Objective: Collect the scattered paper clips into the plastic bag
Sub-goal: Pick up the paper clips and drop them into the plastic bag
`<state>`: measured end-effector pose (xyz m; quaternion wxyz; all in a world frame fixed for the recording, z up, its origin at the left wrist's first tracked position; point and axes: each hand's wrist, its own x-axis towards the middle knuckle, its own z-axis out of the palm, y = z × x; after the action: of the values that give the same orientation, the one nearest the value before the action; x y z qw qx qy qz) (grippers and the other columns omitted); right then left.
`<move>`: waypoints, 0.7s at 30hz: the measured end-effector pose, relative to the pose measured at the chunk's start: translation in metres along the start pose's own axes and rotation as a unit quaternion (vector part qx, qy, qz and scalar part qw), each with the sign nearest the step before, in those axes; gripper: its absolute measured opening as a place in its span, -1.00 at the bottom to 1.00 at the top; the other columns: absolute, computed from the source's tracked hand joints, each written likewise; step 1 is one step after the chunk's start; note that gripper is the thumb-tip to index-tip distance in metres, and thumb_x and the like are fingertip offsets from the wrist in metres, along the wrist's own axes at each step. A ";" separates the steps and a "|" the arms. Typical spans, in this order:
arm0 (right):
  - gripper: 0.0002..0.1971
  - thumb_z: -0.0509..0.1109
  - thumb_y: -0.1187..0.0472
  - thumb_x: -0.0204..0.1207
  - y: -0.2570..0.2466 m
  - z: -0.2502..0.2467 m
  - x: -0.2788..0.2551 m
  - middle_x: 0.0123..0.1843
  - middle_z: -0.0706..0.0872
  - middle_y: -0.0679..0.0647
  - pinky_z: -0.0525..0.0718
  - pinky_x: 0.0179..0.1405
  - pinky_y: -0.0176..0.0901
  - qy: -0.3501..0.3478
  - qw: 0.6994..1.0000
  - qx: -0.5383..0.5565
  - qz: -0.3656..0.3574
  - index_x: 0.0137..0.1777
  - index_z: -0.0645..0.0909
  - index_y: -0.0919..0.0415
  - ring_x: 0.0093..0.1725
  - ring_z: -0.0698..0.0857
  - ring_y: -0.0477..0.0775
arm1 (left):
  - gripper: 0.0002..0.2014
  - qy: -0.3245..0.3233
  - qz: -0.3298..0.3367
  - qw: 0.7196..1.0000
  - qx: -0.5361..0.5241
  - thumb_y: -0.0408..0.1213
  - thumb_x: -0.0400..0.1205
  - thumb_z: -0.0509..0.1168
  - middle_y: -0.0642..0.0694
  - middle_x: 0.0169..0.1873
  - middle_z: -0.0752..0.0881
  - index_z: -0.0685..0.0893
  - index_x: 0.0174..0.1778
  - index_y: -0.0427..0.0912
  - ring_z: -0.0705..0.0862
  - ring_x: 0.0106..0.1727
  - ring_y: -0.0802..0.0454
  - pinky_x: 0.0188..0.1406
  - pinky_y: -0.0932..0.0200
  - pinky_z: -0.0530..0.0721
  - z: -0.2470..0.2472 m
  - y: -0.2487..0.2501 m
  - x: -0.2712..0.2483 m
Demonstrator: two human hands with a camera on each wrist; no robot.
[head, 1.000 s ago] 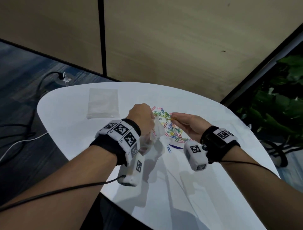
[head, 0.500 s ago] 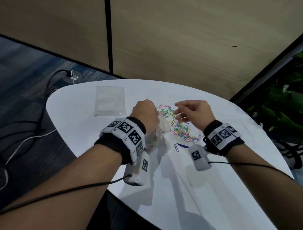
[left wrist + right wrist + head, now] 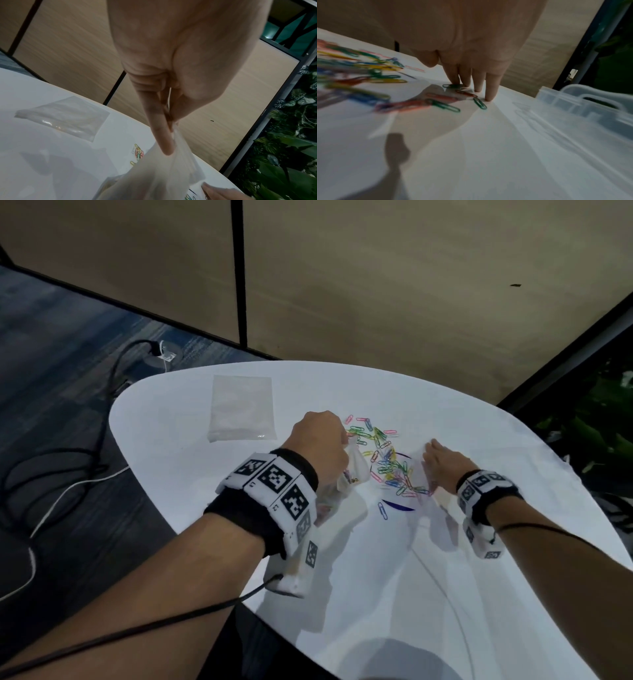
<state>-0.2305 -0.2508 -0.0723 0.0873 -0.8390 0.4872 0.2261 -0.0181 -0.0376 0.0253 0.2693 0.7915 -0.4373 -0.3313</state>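
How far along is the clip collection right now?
Early stage. Done: a few clips already sit inside the plastic bag that the left hand pinches at its top edge. In hand: the right hand lies flat, fingers straight on the table at the pile's edge, touching clips but holding none. Left: most of the paper clips lie scattered on the table.

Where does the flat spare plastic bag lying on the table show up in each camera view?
Head: flat spare bag lies on the white table, upper left of the left hand.
Left wrist: same bag, far left.
Right wrist: not in view.
Shared landmark: the paper clips.
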 end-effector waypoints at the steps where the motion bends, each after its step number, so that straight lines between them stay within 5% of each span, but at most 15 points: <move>1: -0.48 0.03 0.24 0.78 0.001 0.005 -0.010 0.73 0.03 0.28 0.13 0.58 -0.13 -0.002 1.000 0.018 0.006 0.67 0.07 0.41 0.71 0.07 0.17 | -0.69 0.000 0.001 1.000 0.002 -0.49 0.65 0.23 -0.23 0.27 0.74 0.75 0.25 -0.25 0.82 0.03 -0.23 0.10 -0.07 0.82 0.000 -0.001 -0.001; 6: -0.62 0.04 0.11 0.74 -0.007 0.027 -0.032 0.35 0.48 0.37 0.49 0.24 0.01 0.001 0.997 0.058 0.046 0.34 0.45 0.39 0.33 0.57 0.37 | -0.69 -0.001 0.013 1.000 0.011 -0.50 0.64 0.22 -0.20 0.28 0.74 0.78 0.21 -0.23 0.81 0.04 -0.22 0.12 -0.07 0.81 -0.003 -0.001 -0.009; 10: -0.33 0.21 -0.13 0.60 -0.040 0.037 -0.028 0.48 0.44 0.29 0.50 0.38 0.10 0.028 0.991 0.126 0.017 0.61 0.23 0.20 0.41 0.52 0.36 | -0.69 -0.006 0.015 1.000 0.006 -0.53 0.63 0.23 -0.22 0.20 0.77 0.79 0.18 -0.24 0.81 0.03 -0.21 0.12 -0.07 0.81 -0.010 -0.004 -0.016; 12: -0.29 0.29 -0.04 0.55 -0.054 0.040 -0.025 0.55 0.39 0.22 0.49 0.43 0.10 0.037 0.993 0.104 -0.030 0.67 0.16 0.04 0.45 0.50 0.36 | -0.70 -0.005 0.014 1.000 0.004 -0.53 0.62 0.23 -0.25 0.12 0.79 0.80 0.16 -0.24 0.81 0.03 -0.22 0.13 -0.07 0.81 -0.015 -0.007 -0.019; 14: -0.38 0.30 0.09 0.55 -0.065 0.042 -0.020 0.61 0.36 0.18 0.50 0.45 0.04 0.057 0.994 0.071 -0.062 0.63 0.29 0.00 0.46 0.50 0.32 | -0.70 -0.004 0.013 1.000 0.002 -0.53 0.62 0.23 -0.25 0.10 0.79 0.80 0.15 -0.24 0.81 0.04 -0.23 0.13 -0.08 0.81 -0.019 -0.010 -0.019; 18: -0.72 0.29 0.35 0.48 -0.078 0.037 -0.021 0.07 0.75 0.14 0.62 -0.01 -0.19 0.143 0.983 0.019 -0.111 0.08 0.76 0.15 0.07 0.71 0.21 | -0.68 -0.003 0.012 1.000 -0.002 -0.53 0.63 0.21 -0.26 0.06 0.80 0.79 0.18 -0.24 0.81 0.04 -0.24 0.14 -0.08 0.81 -0.021 -0.014 -0.018; 21: -0.79 0.28 0.39 0.41 -0.076 0.031 -0.024 -0.31 0.66 0.08 0.48 -0.32 -0.28 0.149 0.985 0.012 -0.082 -0.30 0.71 0.17 -0.24 0.66 0.17 | -0.69 -0.004 0.014 1.000 -0.004 -0.52 0.64 0.22 -0.25 0.06 0.80 0.79 0.18 -0.24 0.81 0.04 -0.24 0.14 -0.08 0.81 -0.019 -0.015 -0.016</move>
<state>-0.1851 -0.1821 -0.0944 0.0421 -0.8992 0.4272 0.0845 -0.0030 -0.0138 0.0312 0.2753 0.7829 -0.4482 -0.3323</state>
